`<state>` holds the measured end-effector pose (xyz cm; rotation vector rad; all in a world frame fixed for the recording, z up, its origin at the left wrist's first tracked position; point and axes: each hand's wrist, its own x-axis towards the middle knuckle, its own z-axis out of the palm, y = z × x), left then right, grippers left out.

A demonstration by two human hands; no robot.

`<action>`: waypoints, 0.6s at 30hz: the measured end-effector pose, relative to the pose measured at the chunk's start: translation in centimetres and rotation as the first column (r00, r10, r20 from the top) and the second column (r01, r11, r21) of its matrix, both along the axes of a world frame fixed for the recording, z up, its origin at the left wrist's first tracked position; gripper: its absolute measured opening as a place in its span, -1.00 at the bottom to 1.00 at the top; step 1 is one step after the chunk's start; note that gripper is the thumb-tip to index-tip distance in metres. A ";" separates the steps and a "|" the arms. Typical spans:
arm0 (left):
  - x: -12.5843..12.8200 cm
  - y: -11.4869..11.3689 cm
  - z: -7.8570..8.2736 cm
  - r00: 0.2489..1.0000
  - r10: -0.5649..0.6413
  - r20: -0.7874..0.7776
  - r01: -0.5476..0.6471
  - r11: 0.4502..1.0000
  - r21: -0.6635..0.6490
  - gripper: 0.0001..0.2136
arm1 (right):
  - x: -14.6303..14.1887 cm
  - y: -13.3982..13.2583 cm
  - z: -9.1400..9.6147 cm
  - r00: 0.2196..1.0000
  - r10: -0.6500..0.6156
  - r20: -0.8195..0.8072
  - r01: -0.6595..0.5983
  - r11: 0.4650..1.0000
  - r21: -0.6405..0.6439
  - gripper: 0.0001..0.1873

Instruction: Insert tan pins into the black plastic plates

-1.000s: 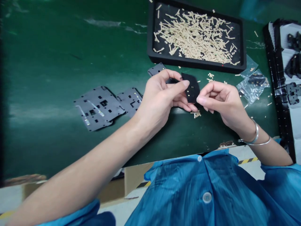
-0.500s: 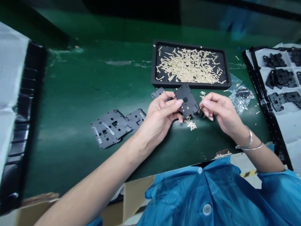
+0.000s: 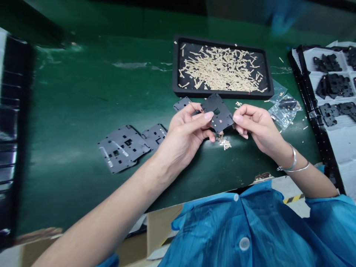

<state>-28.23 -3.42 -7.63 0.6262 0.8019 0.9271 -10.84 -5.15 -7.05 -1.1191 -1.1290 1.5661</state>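
Left grip [image 3: 189, 129] holds dark plate [image 3: 221, 113]; right grip [image 3: 256, 124] at its edge; strip-filled tray [image 3: 191, 91] beyond.

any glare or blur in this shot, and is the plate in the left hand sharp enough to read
Head view: glints on the clear plastic bag, a soft pale sheen on the green table; head view, far left: black rim looks soft; head view, centre: plate fairly clear, square hole distinct.

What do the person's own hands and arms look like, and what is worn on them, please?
The left hand and right hand are gloveless, with no rings visible. A silver-coloured bangle, perhaps two, circles the right wrist; the left wrist shows none. Both forearms are bare up to blue sleeves.
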 end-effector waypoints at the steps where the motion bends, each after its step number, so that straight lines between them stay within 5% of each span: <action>1: 0.1 0.0 0.1 1.000 0.006 0.001 -0.006 1.000 -0.017 -0.78 | -0.1 0.0 -0.1 1.000 -0.018 0.012 0.018 0.999 0.030 -0.58; 12: 0.6 -0.4 0.3 0.995 0.035 0.088 -0.024 0.992 -0.127 -0.86 | -1.1 -0.4 -0.4 0.979 -0.144 0.142 0.096 0.949 0.299 -0.57; 18: 0.4 -0.5 0.4 0.998 0.058 0.040 -0.052 0.988 -0.143 -0.86 | -1.1 -0.9 -0.6 0.866 -0.300 0.400 -0.045 0.750 0.660 -0.67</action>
